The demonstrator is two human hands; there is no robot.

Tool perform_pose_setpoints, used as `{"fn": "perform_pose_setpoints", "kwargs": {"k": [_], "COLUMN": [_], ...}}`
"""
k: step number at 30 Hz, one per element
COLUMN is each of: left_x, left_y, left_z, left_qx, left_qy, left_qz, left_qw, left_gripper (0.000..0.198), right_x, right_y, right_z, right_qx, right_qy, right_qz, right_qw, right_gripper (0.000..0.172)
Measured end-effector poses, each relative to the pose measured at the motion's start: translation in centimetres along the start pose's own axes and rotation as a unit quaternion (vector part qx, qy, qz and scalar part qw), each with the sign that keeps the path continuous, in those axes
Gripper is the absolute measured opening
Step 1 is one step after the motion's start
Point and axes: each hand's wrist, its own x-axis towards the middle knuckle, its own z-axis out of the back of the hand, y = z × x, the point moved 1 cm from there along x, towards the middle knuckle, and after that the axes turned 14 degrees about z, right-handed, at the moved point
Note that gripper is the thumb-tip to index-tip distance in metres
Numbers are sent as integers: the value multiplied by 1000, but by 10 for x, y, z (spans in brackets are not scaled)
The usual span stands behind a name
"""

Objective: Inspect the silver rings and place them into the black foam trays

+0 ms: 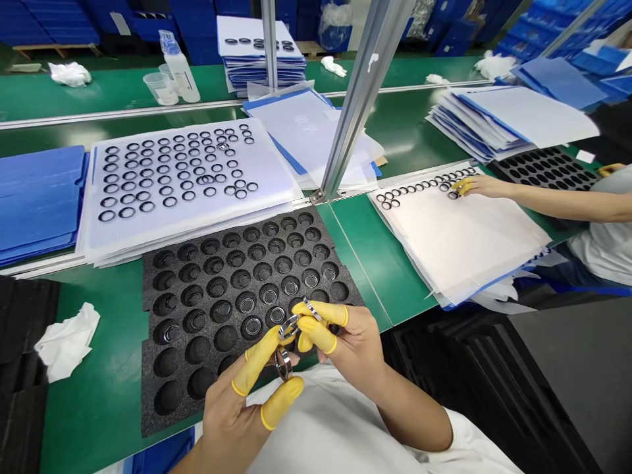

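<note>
Two hands (363, 345) holding rings (312, 309), illegible handwriting (306, 121) on sheet (296, 145)

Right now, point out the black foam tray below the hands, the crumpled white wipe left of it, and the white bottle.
Black foam tray (147, 382): head view, left rim.
Crumpled white wipe (69, 342): head view, middle.
White bottle (183, 78): head view, body below the neck.

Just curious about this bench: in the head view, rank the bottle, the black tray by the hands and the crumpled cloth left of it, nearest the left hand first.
1. Black tray: just ahead of the left hand.
2. Crumpled cloth: off to its left.
3. Bottle: at the far back.
</note>
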Motion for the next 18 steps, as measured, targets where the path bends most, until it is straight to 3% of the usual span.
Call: {"fn": "perform_pose_setpoints", "kwargs": {"k": [13,18], "left_x": [0,-5], "left_y": [1,15], "left_z": [5,10], "left_qx": [-29,-7], "left_qy": [-13,-6], "left_qz": [10,42], "left_qw": [999,999], "left_gripper": [52,61], "right_x": [-3,-10], "right_y": [-5,-10], "right_z": [-4,-7], "right_qx": [139,111], "right_qy": [-32,12], "right_qz": [-107,-81], "right_qw": [984,990], "right_gripper": [31,28]}}
